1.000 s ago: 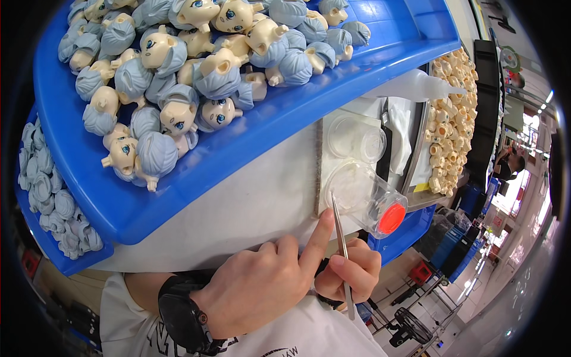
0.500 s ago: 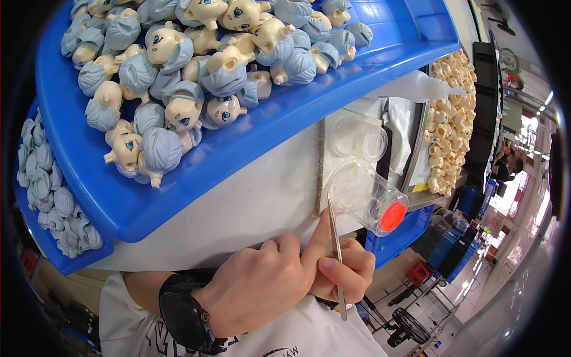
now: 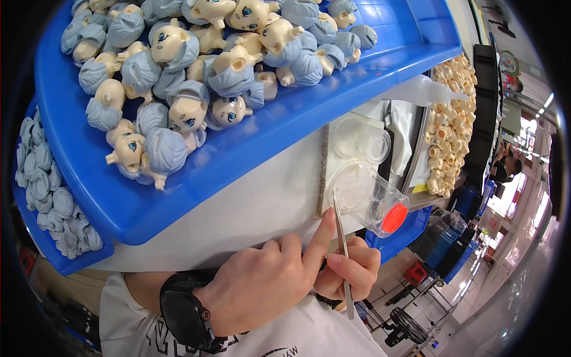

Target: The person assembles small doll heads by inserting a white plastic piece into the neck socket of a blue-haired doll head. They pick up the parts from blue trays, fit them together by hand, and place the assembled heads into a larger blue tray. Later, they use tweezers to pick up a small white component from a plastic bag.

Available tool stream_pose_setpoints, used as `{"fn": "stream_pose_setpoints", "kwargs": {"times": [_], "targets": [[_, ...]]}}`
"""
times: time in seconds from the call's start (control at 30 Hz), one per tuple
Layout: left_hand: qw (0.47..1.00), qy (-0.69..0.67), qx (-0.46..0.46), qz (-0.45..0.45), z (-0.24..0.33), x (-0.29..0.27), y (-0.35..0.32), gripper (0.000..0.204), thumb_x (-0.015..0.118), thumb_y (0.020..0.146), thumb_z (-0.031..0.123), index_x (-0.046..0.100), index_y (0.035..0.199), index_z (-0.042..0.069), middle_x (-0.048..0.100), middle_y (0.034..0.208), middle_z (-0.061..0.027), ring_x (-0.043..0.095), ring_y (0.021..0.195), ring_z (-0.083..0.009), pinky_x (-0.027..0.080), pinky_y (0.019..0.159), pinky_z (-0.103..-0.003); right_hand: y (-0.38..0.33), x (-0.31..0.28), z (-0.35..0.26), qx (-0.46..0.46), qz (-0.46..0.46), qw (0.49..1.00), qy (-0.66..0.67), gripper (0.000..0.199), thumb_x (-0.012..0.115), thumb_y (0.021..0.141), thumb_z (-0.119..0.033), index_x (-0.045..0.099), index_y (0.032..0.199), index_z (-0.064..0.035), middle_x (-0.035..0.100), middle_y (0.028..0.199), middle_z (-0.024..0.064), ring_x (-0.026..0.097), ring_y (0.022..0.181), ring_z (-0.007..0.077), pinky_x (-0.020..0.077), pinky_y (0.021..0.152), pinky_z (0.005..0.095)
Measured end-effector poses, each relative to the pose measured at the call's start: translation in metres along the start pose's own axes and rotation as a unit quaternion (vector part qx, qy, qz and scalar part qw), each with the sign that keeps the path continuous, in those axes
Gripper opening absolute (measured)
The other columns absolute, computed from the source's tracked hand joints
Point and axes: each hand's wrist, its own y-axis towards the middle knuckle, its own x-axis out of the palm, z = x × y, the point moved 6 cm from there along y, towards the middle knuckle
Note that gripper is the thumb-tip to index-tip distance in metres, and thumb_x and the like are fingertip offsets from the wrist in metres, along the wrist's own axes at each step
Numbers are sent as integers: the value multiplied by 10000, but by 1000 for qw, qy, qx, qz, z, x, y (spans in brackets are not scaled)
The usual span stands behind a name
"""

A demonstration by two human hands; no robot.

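My right hand [image 3: 352, 271] grips a pair of metal tweezers [image 3: 341, 239], whose tip points away over the edge of a round clear shallow dish [image 3: 351, 181]. Alongside the tweezers, my left hand [image 3: 262, 285] has its index finger stretched out, the fingertip close to the tweezers below the tip. The other fingers of that hand are curled, and its palm is hidden. Whether the tweezers pinch anything is too small to tell. Touching or overlapping the dish stands a clear plastic container [image 3: 378, 199] with a red round piece [image 3: 394, 218] at its end.
A large blue tray [image 3: 196, 199] of doll heads with pale blue hair [image 3: 166, 150] fills the far left. A smaller bin holds blue-grey hair pieces [image 3: 44, 178]. On the right are a second clear cup [image 3: 376, 146], a white squeeze bottle [image 3: 425, 90] and many cream-coloured parts [image 3: 449, 131].
My right hand and the tweezers have shifted slightly right, and the tweezers' tip has moved slightly right by the dish. The left index finger has moved a little with them.
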Motion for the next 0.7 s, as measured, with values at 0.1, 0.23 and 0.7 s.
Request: {"fn": "stream_pose_setpoints", "kwargs": {"times": [0.1, 0.23, 0.7], "targets": [[1000, -3, 0, 8, -1, 2, -1, 534, 520, 713, 92, 420, 1213, -67, 425, 539, -14, 471, 411, -81, 409, 338, -203, 3, 2, 1, 6, 3, 1000, -9, 415, 612, 470, 74, 590, 856, -77, 401, 675, 38, 385, 420, 140, 265, 363, 251], [1000, 4, 8, 0, 0, 1, 0, 530, 519, 715, 96, 425, 1210, -68, 423, 539, -11, 470, 413, -78, 408, 342, -198, 1, 2, 3, 5, 5, 1000, -9, 366, 615, 484, 61, 602, 825, -71, 403, 659, 36, 386, 406, 131, 267, 355, 243], [997, -52, -16, -51, 0, 2, -2, 81, 516, 676, 73, 521, 656, -5, 460, 662, -94, 545, 540, -183, 455, 417, -263, 13, 11, -4, 5, 11, 999, -53, 264, 621, 557, 75, 620, 775, -75, 380, 621, 34, 334, 379, 89, 231, 351, 207]]}}
